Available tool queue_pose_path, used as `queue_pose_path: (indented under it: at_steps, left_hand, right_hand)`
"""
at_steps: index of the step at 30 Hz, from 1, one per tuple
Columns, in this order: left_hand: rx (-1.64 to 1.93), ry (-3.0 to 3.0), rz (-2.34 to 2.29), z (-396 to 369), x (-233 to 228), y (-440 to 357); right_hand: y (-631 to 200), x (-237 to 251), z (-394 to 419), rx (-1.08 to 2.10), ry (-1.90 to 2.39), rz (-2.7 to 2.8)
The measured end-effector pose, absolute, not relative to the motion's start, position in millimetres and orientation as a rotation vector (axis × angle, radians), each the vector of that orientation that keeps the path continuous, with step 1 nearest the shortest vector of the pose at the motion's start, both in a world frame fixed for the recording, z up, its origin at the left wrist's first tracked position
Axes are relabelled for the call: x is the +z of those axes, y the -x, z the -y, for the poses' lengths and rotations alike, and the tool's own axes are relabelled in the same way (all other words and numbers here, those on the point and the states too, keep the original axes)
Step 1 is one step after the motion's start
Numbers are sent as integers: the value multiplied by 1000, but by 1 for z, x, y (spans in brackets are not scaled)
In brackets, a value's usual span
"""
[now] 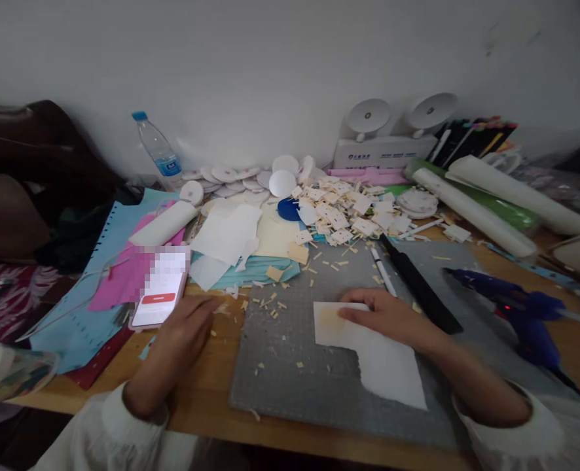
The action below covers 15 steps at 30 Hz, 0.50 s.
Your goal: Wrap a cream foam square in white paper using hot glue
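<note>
My right hand (391,317) lies flat on a white sheet of paper (383,366) spread over the grey cutting mat (280,373), fingers pointing left and pressing the sheet's upper edge. My left hand (182,330) rests on the wooden table just left of the mat, fingertips near the lower right corner of a phone (161,288) with a lit screen. Neither hand grips anything. A black ruler (420,284) and a white pen (382,269) lie on the mat beyond my right hand.
A blue glue gun (513,311) lies at the right. Small cut card pieces (342,216), white discs (231,175), a water bottle (158,150), rolled sheets (476,212), coloured paper (118,278) and a blue lid (288,208) crowd the back of the table. Scraps litter the mat.
</note>
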<state>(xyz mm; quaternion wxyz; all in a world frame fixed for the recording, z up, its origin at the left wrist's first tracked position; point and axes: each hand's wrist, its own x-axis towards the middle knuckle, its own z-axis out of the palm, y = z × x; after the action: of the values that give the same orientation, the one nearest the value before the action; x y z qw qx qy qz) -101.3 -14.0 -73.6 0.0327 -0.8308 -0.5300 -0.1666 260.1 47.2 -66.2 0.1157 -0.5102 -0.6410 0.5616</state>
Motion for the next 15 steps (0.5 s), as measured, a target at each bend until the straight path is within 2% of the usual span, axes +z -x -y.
queue_pose_path:
  at_steps: [4,8,15]
  left_hand:
    - [-406,2462,1779,-1,-67,99]
    - [-349,2531,1721,-1,-61,92]
    - [-671,2501,1925,4,-47,89]
  right_hand:
    - [-261,-68,-48,1639,1479,1892]
    - [-261,-67,-48,1642,1478,1891]
    - [-261,-66,-47,1672,1511,1866]
